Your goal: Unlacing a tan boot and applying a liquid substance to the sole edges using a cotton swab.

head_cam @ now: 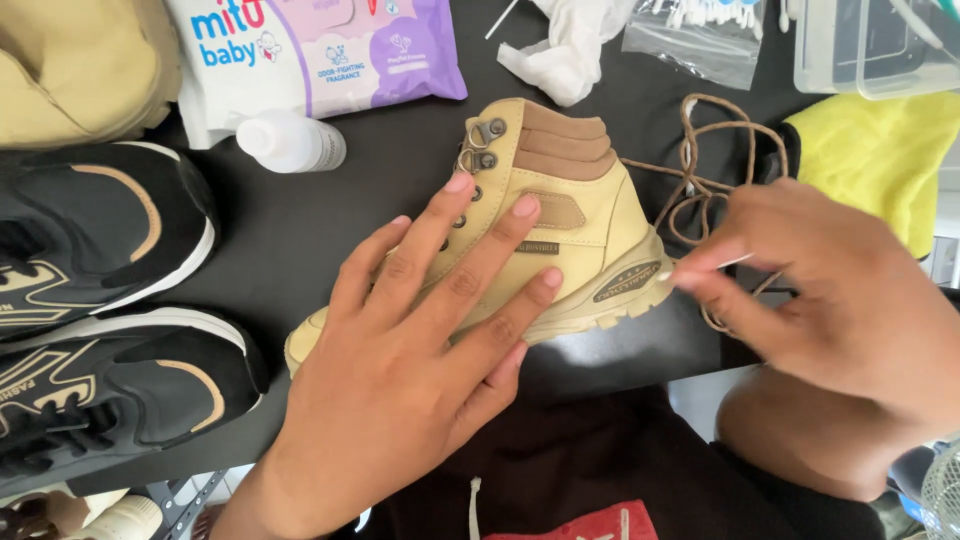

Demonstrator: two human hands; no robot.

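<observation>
A tan ankle boot lies on its side on the black table, laces out. My left hand lies flat on the boot's side with fingers spread, pressing it down. My right hand pinches a thin white cotton swab; its tip touches the heel of the boot's sole. A brown lace lies loose behind the boot's heel.
Two black sneakers sit at the left. A pack of wet wipes, a small white bottle, crumpled tissue, a bag of cotton swabs, a clear plastic box and a yellow cloth lie along the back.
</observation>
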